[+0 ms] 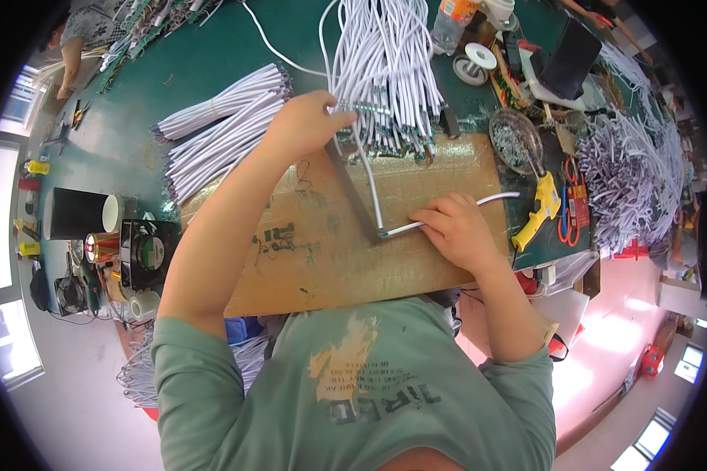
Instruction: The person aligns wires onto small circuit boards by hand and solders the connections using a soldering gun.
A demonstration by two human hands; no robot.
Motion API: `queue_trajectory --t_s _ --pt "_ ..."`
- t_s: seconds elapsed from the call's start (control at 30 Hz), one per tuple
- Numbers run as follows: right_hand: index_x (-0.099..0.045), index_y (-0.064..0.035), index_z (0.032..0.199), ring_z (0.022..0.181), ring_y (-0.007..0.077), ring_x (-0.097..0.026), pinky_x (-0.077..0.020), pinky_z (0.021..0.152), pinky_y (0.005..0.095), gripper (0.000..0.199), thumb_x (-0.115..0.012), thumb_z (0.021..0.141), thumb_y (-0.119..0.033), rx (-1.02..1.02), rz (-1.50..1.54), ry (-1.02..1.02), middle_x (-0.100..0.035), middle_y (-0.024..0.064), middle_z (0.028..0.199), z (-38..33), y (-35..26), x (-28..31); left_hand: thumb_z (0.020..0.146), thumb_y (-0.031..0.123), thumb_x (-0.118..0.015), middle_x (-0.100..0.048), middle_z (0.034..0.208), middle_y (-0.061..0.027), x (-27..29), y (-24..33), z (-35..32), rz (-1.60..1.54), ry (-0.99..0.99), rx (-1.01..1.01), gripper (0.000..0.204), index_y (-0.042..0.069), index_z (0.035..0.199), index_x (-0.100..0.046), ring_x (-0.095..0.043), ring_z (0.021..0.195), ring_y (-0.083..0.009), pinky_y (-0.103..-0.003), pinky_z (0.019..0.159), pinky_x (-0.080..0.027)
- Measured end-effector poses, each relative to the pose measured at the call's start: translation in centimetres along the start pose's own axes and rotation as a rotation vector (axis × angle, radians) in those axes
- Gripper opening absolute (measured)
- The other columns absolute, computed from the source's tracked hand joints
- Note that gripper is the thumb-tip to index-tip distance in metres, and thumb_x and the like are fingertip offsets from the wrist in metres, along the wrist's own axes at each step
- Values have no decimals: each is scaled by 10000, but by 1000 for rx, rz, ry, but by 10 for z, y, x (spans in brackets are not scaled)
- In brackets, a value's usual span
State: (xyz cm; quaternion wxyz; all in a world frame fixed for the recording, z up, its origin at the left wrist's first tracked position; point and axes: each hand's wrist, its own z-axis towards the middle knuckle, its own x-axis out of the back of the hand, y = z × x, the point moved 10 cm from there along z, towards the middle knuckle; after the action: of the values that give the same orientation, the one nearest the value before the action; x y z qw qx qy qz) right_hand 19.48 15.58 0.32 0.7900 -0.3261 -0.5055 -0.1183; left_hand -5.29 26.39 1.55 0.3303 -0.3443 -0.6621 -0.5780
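Observation:
My right hand (453, 229) is closed on a short white cable (499, 196) lying across the cardboard sheet (338, 271). The cable's left end has a green tip and meets the lower end of another white cable (371, 184), which runs up toward the pile. My left hand (310, 122) reaches to the near ends of a large pile of white cables (385, 55). Its thumb and fingers are drawn together there; what they pinch is hard to make out. A dark narrow strip (352, 188) lies on the cardboard beside the upright cable.
Left of the pile lie bundled white cables (220, 129). To the right are a metal pan (516, 141) of small bits, a yellow glue gun (540, 208), red-handled scissors (571, 192) and a heap of cables (628, 177). A bottle (450, 27) stands behind; another person's arm (71, 67) shows far left.

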Motion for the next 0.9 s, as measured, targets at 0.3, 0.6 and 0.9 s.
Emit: queue_trajectory --t_s 0.3,0.6,0.9 --pt "-739 -176 993 966 246 -599 -424 901 409 182 -744 826 -248 27 149 -3 -642 15 940 12 -26 -18 879 433 -720 -710 1090 -115 -4 -14 -10 -126 127 -27 504 44 1197 -689 -660 903 -233 -360 820 -517" --pt "-748 -188 983 913 229 -616 -448 837 410 188 -719 808 -126 12 141 82 -647 -6 927 24 -25 -20 868 291 -753 -681 1025 -76 3 -11 -70 -237 152 -29 385 42 1157 -702 -576 765 -157 -328 723 -488" --pt "-725 -165 984 905 246 -606 -443 840 417 230 -725 769 -82 37 184 101 -641 -8 945 24 -38 -14 862 203 -723 -695 1036 -89 29 -67 -87 -29 396 -5 260 50 1073 -712 -633 822 -230 -354 774 -522"
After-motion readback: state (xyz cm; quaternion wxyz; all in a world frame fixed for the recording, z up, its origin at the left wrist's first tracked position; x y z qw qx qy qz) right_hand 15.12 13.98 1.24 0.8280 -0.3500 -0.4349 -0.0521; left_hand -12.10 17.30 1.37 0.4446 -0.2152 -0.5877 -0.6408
